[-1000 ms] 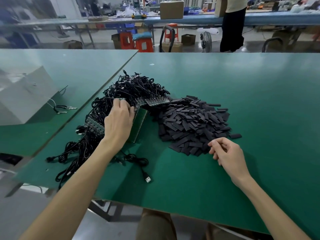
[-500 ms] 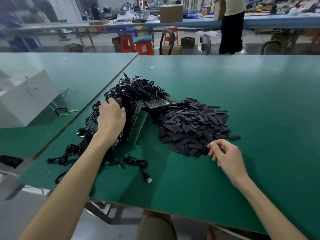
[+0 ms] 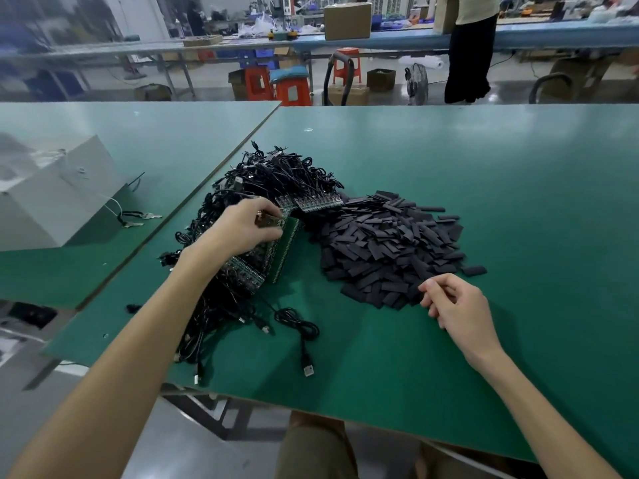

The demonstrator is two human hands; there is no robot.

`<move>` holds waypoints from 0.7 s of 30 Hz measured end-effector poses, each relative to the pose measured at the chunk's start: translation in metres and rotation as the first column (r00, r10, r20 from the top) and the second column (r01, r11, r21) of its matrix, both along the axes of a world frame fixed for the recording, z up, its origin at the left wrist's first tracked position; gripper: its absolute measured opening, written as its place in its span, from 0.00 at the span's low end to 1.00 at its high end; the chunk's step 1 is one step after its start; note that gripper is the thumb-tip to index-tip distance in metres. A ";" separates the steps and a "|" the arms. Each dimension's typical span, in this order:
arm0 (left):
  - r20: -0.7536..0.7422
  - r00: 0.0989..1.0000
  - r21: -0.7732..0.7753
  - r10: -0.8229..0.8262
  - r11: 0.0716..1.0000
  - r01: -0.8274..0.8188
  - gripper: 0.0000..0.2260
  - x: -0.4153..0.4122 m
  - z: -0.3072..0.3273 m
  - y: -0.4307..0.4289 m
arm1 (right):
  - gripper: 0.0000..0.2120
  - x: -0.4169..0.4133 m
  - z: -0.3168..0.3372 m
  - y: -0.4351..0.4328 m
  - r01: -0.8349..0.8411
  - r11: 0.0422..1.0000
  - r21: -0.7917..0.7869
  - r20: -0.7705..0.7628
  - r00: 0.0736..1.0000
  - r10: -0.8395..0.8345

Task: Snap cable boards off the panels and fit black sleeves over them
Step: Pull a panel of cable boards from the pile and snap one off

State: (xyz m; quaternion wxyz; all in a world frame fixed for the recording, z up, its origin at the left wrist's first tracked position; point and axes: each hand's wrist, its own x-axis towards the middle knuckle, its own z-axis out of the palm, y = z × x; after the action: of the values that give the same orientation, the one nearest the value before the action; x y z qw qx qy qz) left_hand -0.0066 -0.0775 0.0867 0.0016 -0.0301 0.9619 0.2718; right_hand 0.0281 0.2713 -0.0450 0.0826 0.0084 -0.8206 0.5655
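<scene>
The left hand (image 3: 245, 226) reaches in over the heap of black cables (image 3: 276, 178) at the middle left of the green table (image 3: 518, 202). Its thumb and fingers are curled round a small board (image 3: 267, 220), pinching it at the far end of the green panels (image 3: 288, 248). The panels lie stacked and tilted among the cables, with one edge showing toward the right. More panels (image 3: 311, 203) with rows of boards show just beyond the hand, at the far side of the heap.

To the right of the cables, and touching them, lies a broad pile of flat black sleeves (image 3: 387, 243). One sleeve (image 3: 473, 270) lies apart at the pile's near right edge.

The right hand (image 3: 456, 302) is at the near edge of the sleeves, palm turned left, with its fingers loosely curled. Thumb and forefinger meet right against the pile. Whether they pinch a sleeve cannot be told.

A few loose cable ends trail toward the near edge of the table, one ending in a USB plug (image 3: 308, 369).

On a second table (image 3: 138, 140), butted against the left side, stand a white box (image 3: 52, 202) and a set of keys (image 3: 140, 216) beside it.

Far off, past the table, are orange stools (image 3: 290, 88), a small fan (image 3: 416, 83), a cardboard box (image 3: 347, 15) on a long bench, and a person (image 3: 470, 46) standing.
</scene>
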 end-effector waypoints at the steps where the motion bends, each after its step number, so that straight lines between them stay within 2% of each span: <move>1: 0.011 1.000 -0.010 0.003 1.000 -0.003 0.13 0.001 -0.005 -0.005 | 0.09 0.000 0.000 0.000 0.000 1.000 0.001 -0.002 1.000 0.000; 6: -0.204 0.977 0.045 0.068 0.997 -0.060 0.15 0.002 -0.008 -0.012 | 0.09 -0.001 -0.002 0.001 -0.001 1.000 0.007 -0.001 1.000 0.001; 10: -0.290 0.954 0.158 0.075 0.987 -0.030 0.15 -0.001 0.009 -0.018 | 0.09 -0.001 -0.002 0.000 -0.002 1.000 0.017 0.000 1.000 0.002; 13: -0.284 0.958 0.208 0.028 0.978 0.033 0.16 -0.003 0.021 -0.020 | 0.09 -0.002 -0.001 -0.001 -0.007 1.000 0.030 0.002 1.000 0.007; 16: -0.238 0.969 0.171 -0.072 0.978 0.115 0.17 -0.004 0.008 -0.011 | 0.09 -0.001 0.001 -0.002 -0.011 0.999 0.035 0.000 1.000 0.011; 18: -0.210 0.968 0.089 -0.141 0.983 0.162 0.24 -0.002 -0.010 -0.005 | 0.09 0.000 0.002 -0.002 -0.010 0.999 0.033 -0.002 1.000 0.010; 20: -0.230 0.959 0.039 -0.165 0.983 0.178 0.28 0.003 -0.025 -0.005 | 0.09 0.001 0.002 -0.001 -0.010 0.999 0.032 -0.005 1.000 0.010; 21: -0.268 0.948 0.001 -0.171 0.984 0.178 0.26 0.006 -0.030 -0.008 | 0.09 0.001 0.003 -0.001 -0.010 0.999 0.033 -0.007 1.000 0.010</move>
State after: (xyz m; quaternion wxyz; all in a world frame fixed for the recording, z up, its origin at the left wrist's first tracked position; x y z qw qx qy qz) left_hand -0.0009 -0.0855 0.0565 -0.1036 0.0921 0.9486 0.2844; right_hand 0.0293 0.2705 -0.0424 0.0826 0.0158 -0.8294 0.5524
